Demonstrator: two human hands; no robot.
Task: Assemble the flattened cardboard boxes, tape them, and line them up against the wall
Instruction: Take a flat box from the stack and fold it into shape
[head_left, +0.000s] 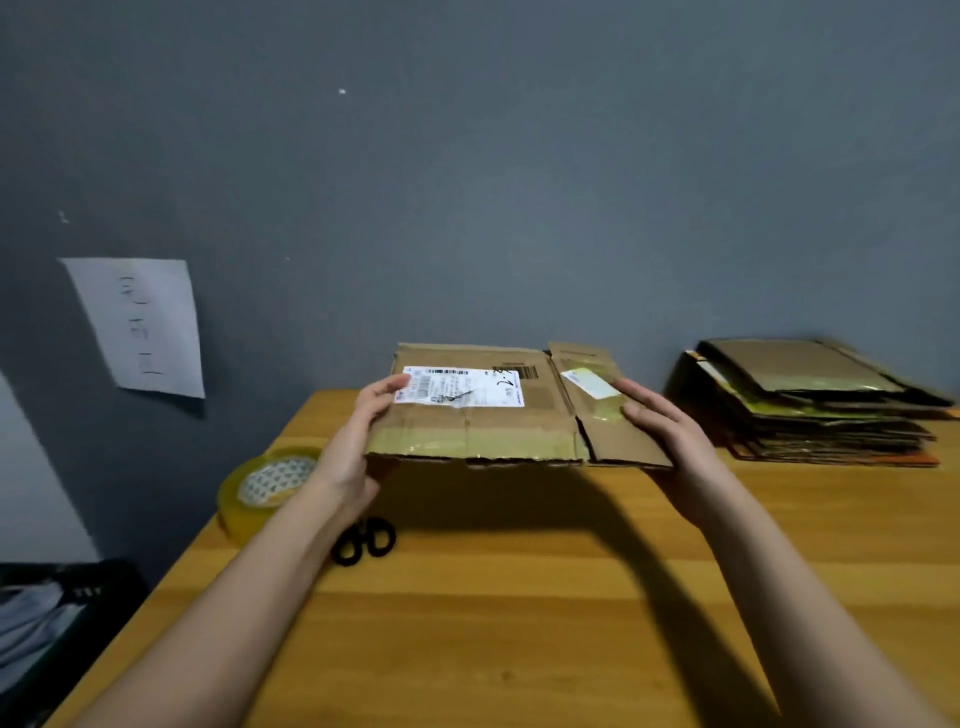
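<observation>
The person holds one flattened cardboard box (483, 410) in the air above the wooden desk (519, 597), in front of the grey wall (467, 182). The left hand (358, 431) grips its left edge, thumb on top near the white shipping label (460, 387), the other fingers hidden under the board. The right hand (660, 426) holds the right flap, thumb on top, fingers below. The box looks light and rather stiff, but the flaps bend at the creases and old glossy tape may be slippery, so I judge it better to hold it at opposite edges when opening it. The stack of flattened boxes (815, 405) waits at the right; the tape roll (265, 488) and black scissors (363, 543) lie at the left.
</observation>
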